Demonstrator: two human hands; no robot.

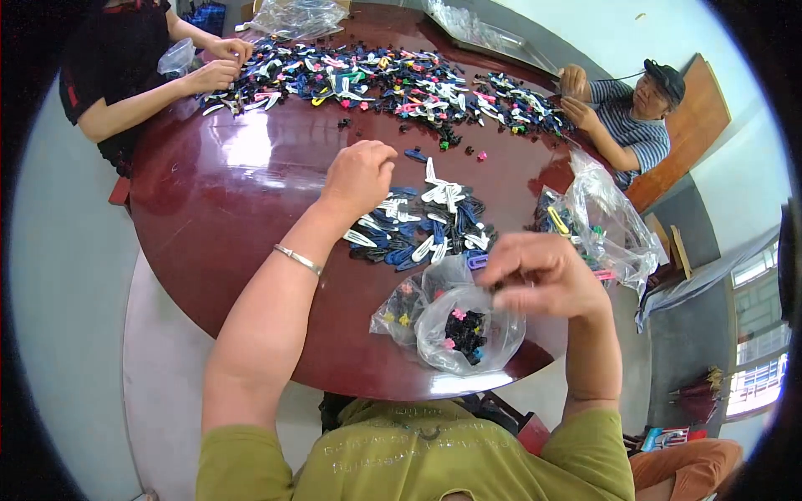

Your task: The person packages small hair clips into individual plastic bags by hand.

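My left hand (361, 177) is over the table at the far left edge of a small pile of snap hair clips (426, 225), mostly white, navy and black. Its fingers are curled together; what they hold, if anything, is hidden. A single blue hair clip (415, 155) lies just beyond the fingertips. Above the right rim of an open clear plastic bag (430, 342), my right hand (547, 275) is pinched and slightly blurred, with something small and dark at its fingertips. Black mini claw clips (466, 338), with a few pink ones, fill the bag.
A wide heap of mixed clips (359, 79) covers the table's far side. Two people sort there, one at the left (117, 75), one at the right (626, 117). Another plastic bag of clips (601, 217) stands at the right. The round table edge (334, 388) is close to me.
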